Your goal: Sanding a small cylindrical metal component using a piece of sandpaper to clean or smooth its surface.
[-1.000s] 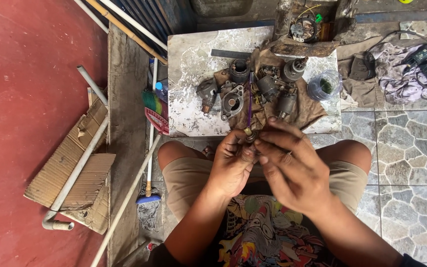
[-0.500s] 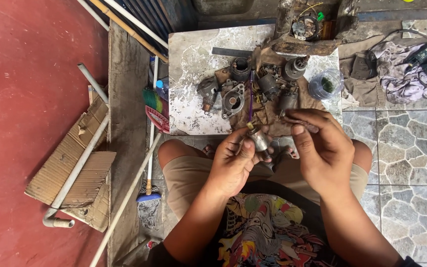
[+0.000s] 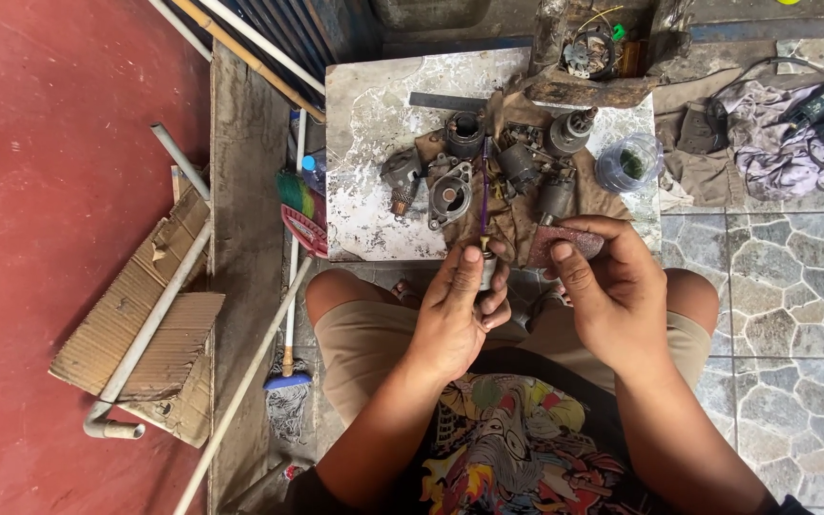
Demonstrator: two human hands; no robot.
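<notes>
Sandpaper piece (image 3: 565, 244) sits pinched in our right hand (image 3: 612, 296), at two o'clock from our left hand (image 3: 460, 310), clamped round a small metal part (image 3: 486, 275). Sanding looks underway; dismantled motor parts (image 3: 488, 176) wait on the worktop (image 3: 364, 143) at twelve.

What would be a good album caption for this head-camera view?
Seated person's left hand grips a small metal part, right hand holds reddish sandpaper, dismantled motor parts ahead.
</notes>
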